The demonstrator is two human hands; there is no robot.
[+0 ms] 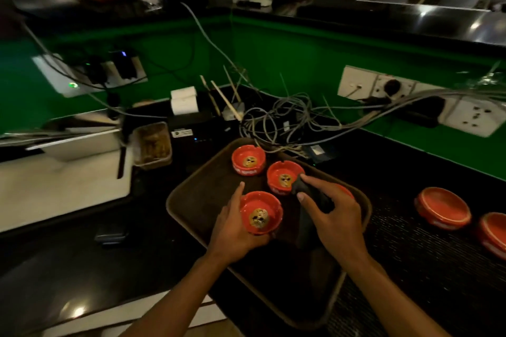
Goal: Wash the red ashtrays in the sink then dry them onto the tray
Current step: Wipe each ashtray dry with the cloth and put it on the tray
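Red ashtrays: five in view, three upright on the tray (191, 200), two upside down on the dark counter (410, 268) to the right.

Far left: white sink basin (54, 180) sat well apart from the tray. Just beside it, a clear plastic tub (153, 143) with brownish contents, too dim to identify.

Tray: dark brown, rectangular, angled on the counter. Far ashtray (248, 160) stood near the tray's back edge, gold emblem visible in its bowl. Middle ashtray (284, 177) stood just beside it, nearer the person.

Left hand (232, 230) cupped the near ashtray (261, 212) from its left side and underneath, fingers half-curled around the wall, index finger extended up past the rim. Could not tell whether the ashtray rested on the tray or was lifted clear.

Right hand (336, 213) loosely closed on a dark cloth (309, 224), thumb and index finger pinching its upper fold; the cloth's top end touched the rim of the middle ashtray, the rest hung down onto the tray. A sliver of red showed behind the knuckles, unclear what.

Right of the tray: first inverted ashtray (443, 208) base-up on the counter, second inverted ashtray (494, 232) beside it, cut by the frame edge.

Behind the tray: tangle of grey cables (287, 115) against the green wall.
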